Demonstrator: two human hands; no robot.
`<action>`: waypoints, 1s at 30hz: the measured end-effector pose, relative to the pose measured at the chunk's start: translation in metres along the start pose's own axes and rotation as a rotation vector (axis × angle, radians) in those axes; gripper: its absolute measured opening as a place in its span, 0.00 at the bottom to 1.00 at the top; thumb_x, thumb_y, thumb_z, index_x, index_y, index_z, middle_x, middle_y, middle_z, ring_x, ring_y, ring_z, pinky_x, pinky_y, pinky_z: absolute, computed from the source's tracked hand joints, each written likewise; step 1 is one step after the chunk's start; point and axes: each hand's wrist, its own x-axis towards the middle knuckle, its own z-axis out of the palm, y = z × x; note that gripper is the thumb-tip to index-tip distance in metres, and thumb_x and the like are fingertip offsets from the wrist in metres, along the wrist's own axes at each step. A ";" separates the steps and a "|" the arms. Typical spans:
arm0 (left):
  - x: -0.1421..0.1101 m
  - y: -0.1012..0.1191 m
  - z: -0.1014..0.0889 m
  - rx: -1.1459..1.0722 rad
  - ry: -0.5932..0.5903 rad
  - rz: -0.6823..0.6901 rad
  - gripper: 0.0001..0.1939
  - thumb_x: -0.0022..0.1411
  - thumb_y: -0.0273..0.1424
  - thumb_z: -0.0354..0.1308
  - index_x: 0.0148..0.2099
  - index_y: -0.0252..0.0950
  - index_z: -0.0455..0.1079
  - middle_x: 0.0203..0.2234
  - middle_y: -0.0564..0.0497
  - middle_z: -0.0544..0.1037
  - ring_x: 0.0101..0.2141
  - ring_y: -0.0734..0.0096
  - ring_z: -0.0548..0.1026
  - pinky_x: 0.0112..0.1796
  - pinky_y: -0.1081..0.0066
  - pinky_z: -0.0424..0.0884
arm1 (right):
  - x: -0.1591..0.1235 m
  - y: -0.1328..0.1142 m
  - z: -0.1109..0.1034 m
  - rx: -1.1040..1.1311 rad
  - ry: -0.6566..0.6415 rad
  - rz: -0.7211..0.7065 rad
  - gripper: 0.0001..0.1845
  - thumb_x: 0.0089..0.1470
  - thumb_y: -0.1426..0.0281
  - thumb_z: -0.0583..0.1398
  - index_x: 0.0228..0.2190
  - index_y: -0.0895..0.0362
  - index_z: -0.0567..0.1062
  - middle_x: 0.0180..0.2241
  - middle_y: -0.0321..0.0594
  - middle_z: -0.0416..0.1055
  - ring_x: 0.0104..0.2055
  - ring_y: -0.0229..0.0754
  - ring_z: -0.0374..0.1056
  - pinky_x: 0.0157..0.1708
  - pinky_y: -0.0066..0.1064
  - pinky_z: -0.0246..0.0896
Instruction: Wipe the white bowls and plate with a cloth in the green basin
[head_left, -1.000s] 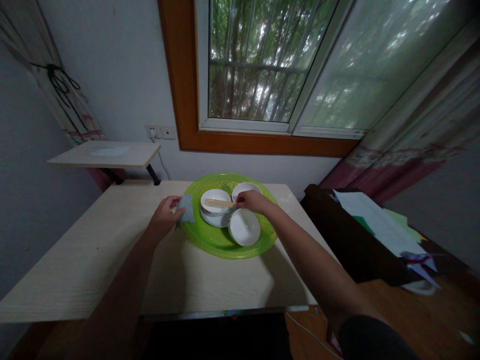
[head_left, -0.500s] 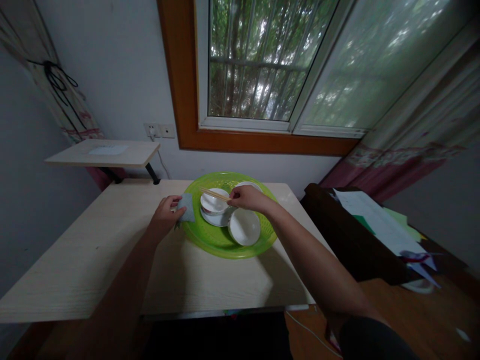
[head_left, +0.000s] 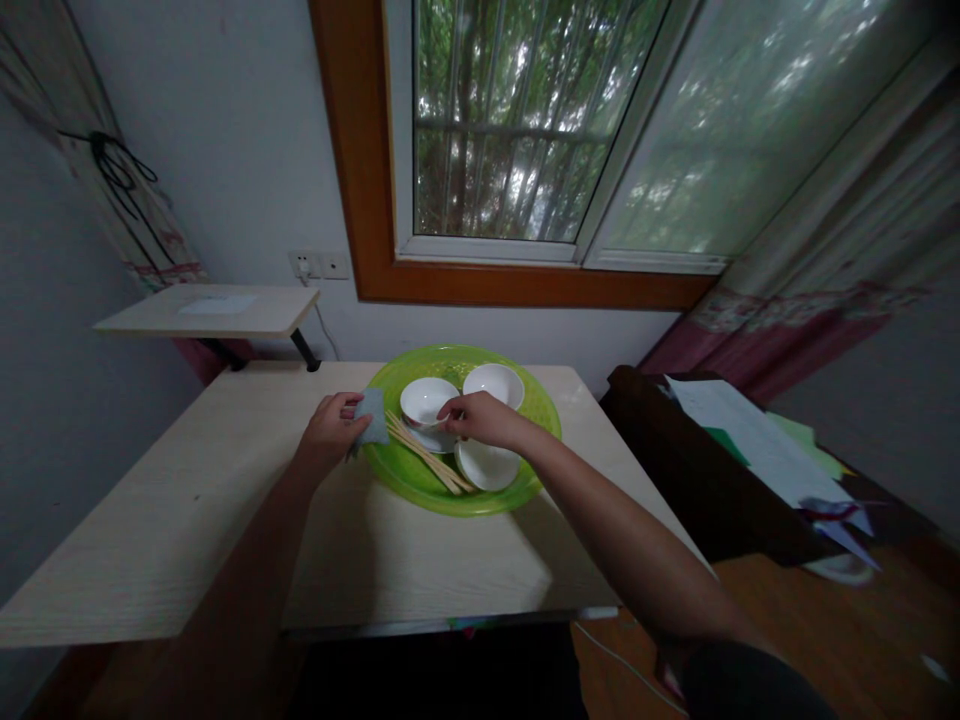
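At the tray's left rim, my left hand (head_left: 330, 432) grips a grey-blue cloth (head_left: 372, 417) between thumb and fingers. My right hand (head_left: 480, 417) reaches over the green plastic tray (head_left: 405, 488), its thumb and fingertips pinched at the right rim of a white bowl (head_left: 427, 396). That bowl sits on a white plate (head_left: 441, 441). Behind my right hand stands a second white bowl (head_left: 495, 382); a third white bowl (head_left: 489, 468) lies tilted under my wrist, partly hidden. Several wooden chopsticks (head_left: 427, 456) lie slantwise along the tray's front left.
The tray rests on a pale wooden table (head_left: 330, 570) against the wall below a window. A small raised shelf (head_left: 217, 308) with a paper on it stands at the back left. To the right is a dark piece of furniture (head_left: 660, 480) bearing papers.
My right hand has laid the chopsticks down along the tray's front left and moved to the left bowl's rim. My left hand stays put with the cloth.
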 end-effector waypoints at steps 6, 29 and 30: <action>0.000 0.012 -0.006 0.083 0.034 0.002 0.21 0.53 0.39 0.62 0.47 0.34 0.75 0.40 0.45 0.76 0.34 0.65 0.75 0.45 0.62 0.74 | -0.012 0.035 -0.012 0.011 0.228 -0.046 0.09 0.56 0.74 0.61 0.36 0.58 0.82 0.33 0.39 0.80 0.33 0.38 0.72 0.34 0.25 0.60; 0.011 0.059 -0.006 -0.803 -0.061 -0.080 0.22 0.52 0.37 0.69 0.48 0.37 0.71 0.38 0.50 0.76 0.34 0.73 0.75 0.32 0.75 0.69 | -0.025 0.070 -0.010 -0.136 0.388 0.132 0.09 0.59 0.70 0.61 0.38 0.57 0.82 0.34 0.40 0.81 0.33 0.40 0.73 0.32 0.27 0.56; 0.012 0.061 -0.005 -0.777 -0.067 -0.050 0.21 0.52 0.37 0.69 0.48 0.36 0.72 0.38 0.50 0.76 0.35 0.72 0.75 0.34 0.74 0.70 | -0.025 0.069 -0.010 -0.136 0.387 0.133 0.09 0.59 0.70 0.61 0.38 0.57 0.82 0.34 0.40 0.81 0.33 0.39 0.73 0.32 0.27 0.56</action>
